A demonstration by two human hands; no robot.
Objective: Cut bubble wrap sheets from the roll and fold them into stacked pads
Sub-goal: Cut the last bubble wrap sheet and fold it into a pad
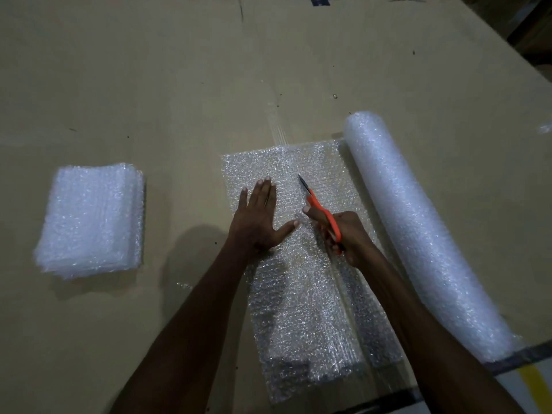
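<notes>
Bubble wrap sheet (pixel 298 264) lies mid-surface, long axis 11-to-5, beside the roll (pixel 418 231). I see left hand (pixel 260 222) pressing flat, grip released; right hand (pixel 349 237) clenches scissors (pixel 321 209) pointing 11 o'clock.

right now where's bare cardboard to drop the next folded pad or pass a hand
Bare cardboard lies between the pad stack and the left hand, and across the far side beyond the sheet. It is crowded where the right hand works the scissors beside the roll.
</notes>
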